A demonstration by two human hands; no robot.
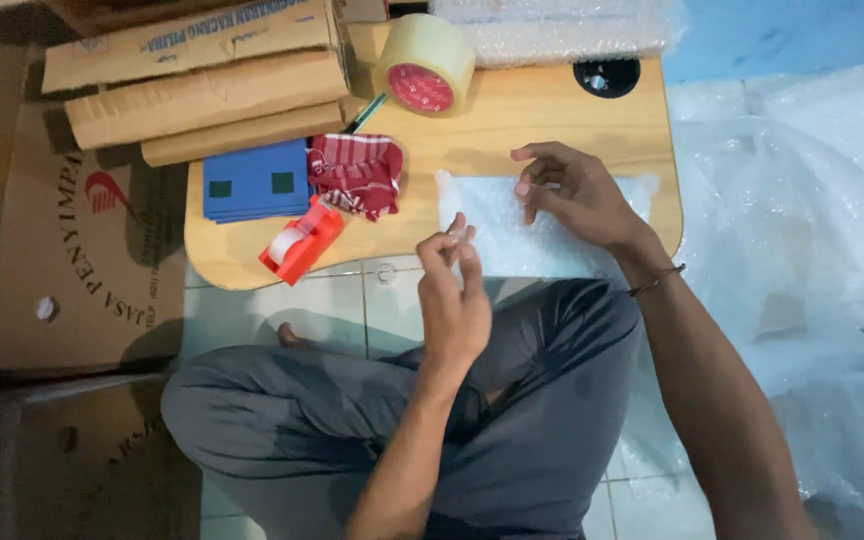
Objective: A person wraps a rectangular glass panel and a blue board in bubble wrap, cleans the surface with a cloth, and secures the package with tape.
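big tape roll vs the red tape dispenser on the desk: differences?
The big tape roll is bare, tan and wide; the red tape dispenser holds a small white roll. The roll stands at the desk's far edge, the dispenser at its near edge. Neither is touched by a hand.

- Flattened brown cardboard boxes (197, 85), stacked at the far left of the wooden table (552, 110), blue print on the top one.
- Large brown cardboard sheet (62, 240) on the floor at left, dark lettering in an arc and a red mark.
- Blue flat packets (252, 180), two dark green square labels on top, just beside the stacked boxes.
- Roll of clear packing tape (425, 65), red round label inside the core.
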